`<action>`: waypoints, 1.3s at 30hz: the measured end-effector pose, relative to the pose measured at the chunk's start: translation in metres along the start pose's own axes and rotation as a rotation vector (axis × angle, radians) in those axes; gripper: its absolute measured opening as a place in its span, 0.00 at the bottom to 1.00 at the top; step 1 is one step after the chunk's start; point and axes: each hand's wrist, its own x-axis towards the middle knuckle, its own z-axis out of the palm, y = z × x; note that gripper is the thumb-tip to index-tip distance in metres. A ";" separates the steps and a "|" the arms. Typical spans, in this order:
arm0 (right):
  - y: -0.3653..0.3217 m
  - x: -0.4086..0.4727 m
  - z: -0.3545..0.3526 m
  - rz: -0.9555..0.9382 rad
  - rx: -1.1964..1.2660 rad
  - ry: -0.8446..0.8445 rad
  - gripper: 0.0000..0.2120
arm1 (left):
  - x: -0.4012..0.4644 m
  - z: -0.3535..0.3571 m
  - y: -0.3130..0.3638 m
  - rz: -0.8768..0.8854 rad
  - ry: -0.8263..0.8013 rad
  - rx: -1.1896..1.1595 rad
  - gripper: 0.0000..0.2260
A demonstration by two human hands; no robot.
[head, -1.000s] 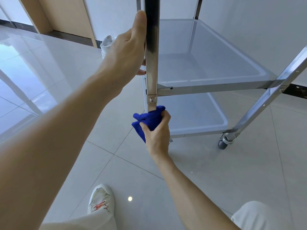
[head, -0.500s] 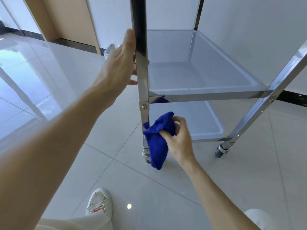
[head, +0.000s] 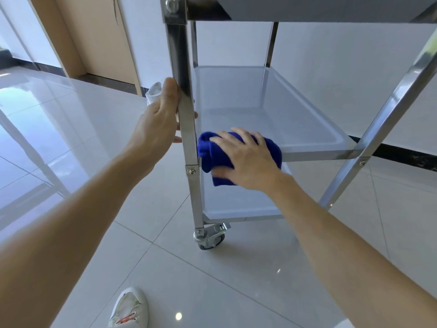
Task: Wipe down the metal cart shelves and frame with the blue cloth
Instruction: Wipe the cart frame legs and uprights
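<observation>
A metal cart stands in front of me with a middle shelf, a lower shelf and part of a top shelf at the upper edge. My left hand grips the near left upright post of the frame. The blue cloth is bunched over the front left corner of the middle shelf, draped over its front rail. My right hand lies flat on the cloth with fingers spread, pressing it down.
A caster wheel sits under the near left post on the glossy tiled floor. My white shoe is at the bottom edge. A small white object stands by the wall behind the cart, near a wooden door frame.
My right hand has lifted the cloth from the lower part of the left post up onto the front corner of the middle shelf. The view has dropped lower. My left hand stays on the post.
</observation>
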 end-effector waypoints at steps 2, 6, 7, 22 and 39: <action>0.003 0.001 0.016 -0.050 -0.133 0.006 0.37 | 0.002 -0.001 -0.001 0.001 0.000 0.001 0.24; -0.005 0.009 0.024 -0.057 -0.199 0.130 0.36 | 0.004 0.001 -0.004 0.002 -0.005 -0.002 0.25; -0.012 0.012 0.025 -0.064 -0.224 0.132 0.36 | 0.004 0.002 -0.004 0.000 -0.003 -0.004 0.25; 0.114 -0.048 0.004 0.035 -0.356 0.280 0.31 | 0.009 -0.005 -0.005 0.048 -0.087 0.086 0.32; 0.068 -0.016 0.011 -0.096 -0.293 0.206 0.37 | 0.015 -0.021 -0.015 0.059 -0.038 0.086 0.28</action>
